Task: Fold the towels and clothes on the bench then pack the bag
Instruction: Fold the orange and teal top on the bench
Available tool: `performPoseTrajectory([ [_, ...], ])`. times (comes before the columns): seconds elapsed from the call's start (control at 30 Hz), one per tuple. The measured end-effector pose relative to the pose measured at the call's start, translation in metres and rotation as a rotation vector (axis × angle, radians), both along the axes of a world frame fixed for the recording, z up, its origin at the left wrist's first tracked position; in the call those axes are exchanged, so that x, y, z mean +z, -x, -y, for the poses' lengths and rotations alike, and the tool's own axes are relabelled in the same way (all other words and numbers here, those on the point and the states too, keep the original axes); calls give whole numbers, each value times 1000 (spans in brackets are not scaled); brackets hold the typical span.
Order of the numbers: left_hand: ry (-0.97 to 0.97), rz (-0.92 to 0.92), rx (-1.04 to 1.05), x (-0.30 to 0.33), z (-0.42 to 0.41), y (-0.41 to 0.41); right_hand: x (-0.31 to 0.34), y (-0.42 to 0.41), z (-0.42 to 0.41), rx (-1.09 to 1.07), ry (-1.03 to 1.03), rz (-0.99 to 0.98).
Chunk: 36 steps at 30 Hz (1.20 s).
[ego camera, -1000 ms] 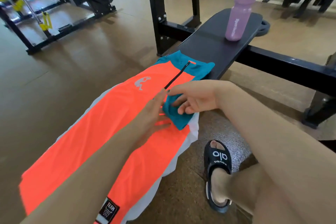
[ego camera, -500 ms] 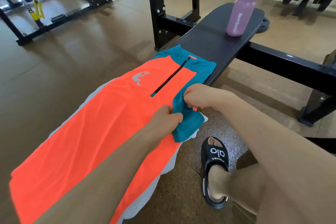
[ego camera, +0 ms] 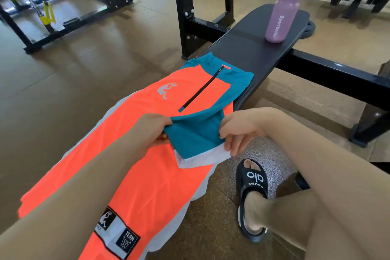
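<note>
An orange sports shirt (ego camera: 135,154) with teal shoulders, a black zip and a white lining lies flat along the black bench (ego camera: 253,53). Its teal sleeve (ego camera: 194,135) is folded across the orange front. My left hand (ego camera: 152,131) pinches the sleeve's left edge. My right hand (ego camera: 238,131) pinches the sleeve's right edge, with loose fingers over the white cuff (ego camera: 202,159). No bag is in view.
A pink sports bottle (ego camera: 287,6) stands upright at the bench's far end. Black gym rack posts (ego camera: 181,6) rise behind the bench. My sandalled foot (ego camera: 252,194) rests on the floor to the right of the bench.
Both hands have spread apart along the teal sleeve, pulling it flat over the orange front. The sleeve's white cuff now shows.
</note>
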<state>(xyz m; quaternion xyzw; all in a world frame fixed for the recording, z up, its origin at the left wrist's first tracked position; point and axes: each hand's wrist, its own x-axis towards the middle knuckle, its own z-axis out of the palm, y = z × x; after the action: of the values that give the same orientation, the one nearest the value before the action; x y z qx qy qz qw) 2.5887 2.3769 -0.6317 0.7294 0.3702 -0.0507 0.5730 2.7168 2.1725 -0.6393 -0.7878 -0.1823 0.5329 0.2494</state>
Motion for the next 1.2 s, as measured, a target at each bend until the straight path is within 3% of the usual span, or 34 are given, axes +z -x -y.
performPoseTrajectory([
  [0.1, -257, -64, 15, -19, -16, 0, 1, -5, -3, -63, -62, 193],
  [0.27, -137, -48, 90, -20, -16, -7, -7, -18, -7, -125, -55, 543],
  [0.4, -338, -51, -13, -19, -14, -12, -22, -31, -9, -207, -82, 640],
  [0.47, -266, 12, 13, -19, -12, -15, -28, -39, -10, -267, -87, 695],
  [0.6, 144, 153, 101, -15, -4, -14, -31, -53, -12, -415, -133, 727],
  [0.8, 428, 201, 278, -24, 11, -5, -26, -65, -26, -559, -204, 706],
  [0.9, 397, 155, 211, -30, 21, -1, -26, -71, -30, -638, -227, 695],
  [1.03, 79, 99, 80, -36, 23, 1, -28, -77, -28, -730, -228, 704],
  [1.2, 193, 173, 290, -33, 10, -10, -35, -82, -18, -828, -156, 645],
])
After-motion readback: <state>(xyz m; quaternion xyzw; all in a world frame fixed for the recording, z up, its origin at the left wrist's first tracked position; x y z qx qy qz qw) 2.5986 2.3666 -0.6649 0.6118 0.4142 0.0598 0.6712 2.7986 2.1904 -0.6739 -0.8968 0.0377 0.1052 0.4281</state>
